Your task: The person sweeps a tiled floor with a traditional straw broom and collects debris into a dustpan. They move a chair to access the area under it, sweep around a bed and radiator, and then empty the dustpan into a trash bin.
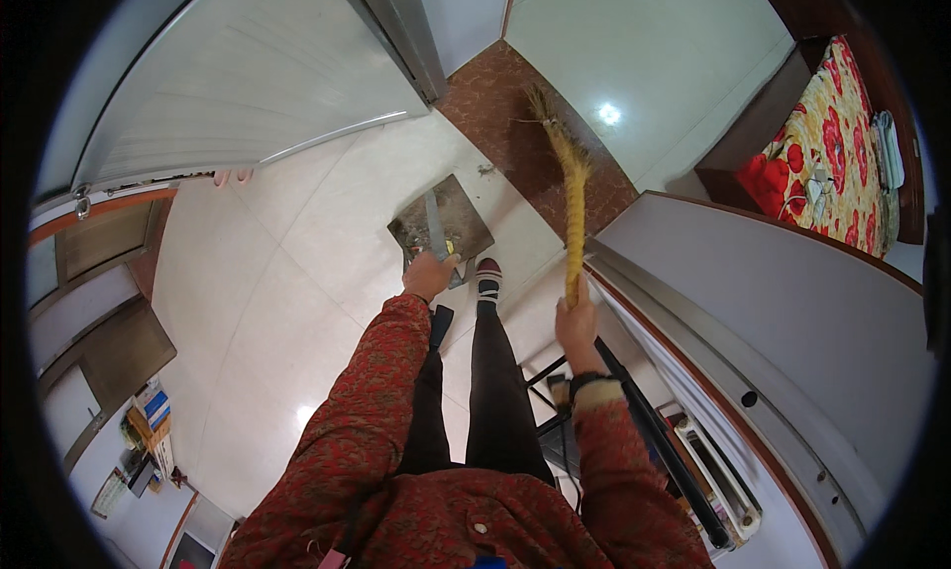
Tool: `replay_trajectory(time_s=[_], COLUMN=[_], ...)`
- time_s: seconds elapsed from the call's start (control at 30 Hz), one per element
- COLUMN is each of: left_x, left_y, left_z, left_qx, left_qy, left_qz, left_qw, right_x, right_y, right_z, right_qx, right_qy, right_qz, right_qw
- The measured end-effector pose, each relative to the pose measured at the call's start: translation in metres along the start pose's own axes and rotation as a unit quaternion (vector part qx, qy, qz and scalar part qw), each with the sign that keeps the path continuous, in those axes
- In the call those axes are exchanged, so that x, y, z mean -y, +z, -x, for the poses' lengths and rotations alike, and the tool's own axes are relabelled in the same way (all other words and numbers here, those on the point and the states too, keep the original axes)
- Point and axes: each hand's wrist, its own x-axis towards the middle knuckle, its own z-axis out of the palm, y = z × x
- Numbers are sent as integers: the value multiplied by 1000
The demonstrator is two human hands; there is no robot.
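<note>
My left hand (pixel 428 275) is closed round the grey handle of a dustpan (pixel 471 215), just in front of my feet. The pan is square, dark and worn, and holds some dirt and a small yellow scrap near its back. In my right hand (pixel 577 323) is the lower end of a straw broom (pixel 575 203), with a yellow braided handle. Its frayed bristles point away from me, over the brown strip of a doorway threshold (pixel 485 89). A small clump of dirt (pixel 485 169) lies on the pale tiles beyond the pan.
A light door (pixel 267 69) stands at the upper left. To the right is a partition wall (pixel 773 242), with a black metal frame (pixel 634 401) near my right arm. Beyond the threshold, a bed with a red floral cover (pixel 827 148) is at the far right.
</note>
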Motion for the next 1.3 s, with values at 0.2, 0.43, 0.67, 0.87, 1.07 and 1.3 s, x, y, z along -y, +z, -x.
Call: replay_trajectory(time_s=[0.2, 0.43, 0.67, 0.87, 1.07, 1.3], left_x=[-20, -40, -28, 10, 45, 39], left_y=[-6, -13, -17, -20, -25, -25], left_z=[-12, -15, -10, -8, 7, 20], left_qx=[38, 52, 60, 34, 46, 27], left_qy=[-5, -28, -42, -4, -45, -67], left_qz=[27, 13, 17, 36, 16, 20], left_qw=[999, 998, 997, 999, 998, 997], right_x=[-33, -23, -25, -24, -40, -30], right_y=[19, -8, -94, -90, -53, -8], right_z=[-16, 108, 132, 122, 104, 130], right_qx=[197, 342, 231, 150, 82, 157], right_qy=[51, 30, 61, 100, 43, 62], right_qz=[198, 187, -2, -5, -71, 193], right_qw=[959, 920, 971, 984, 993, 966])
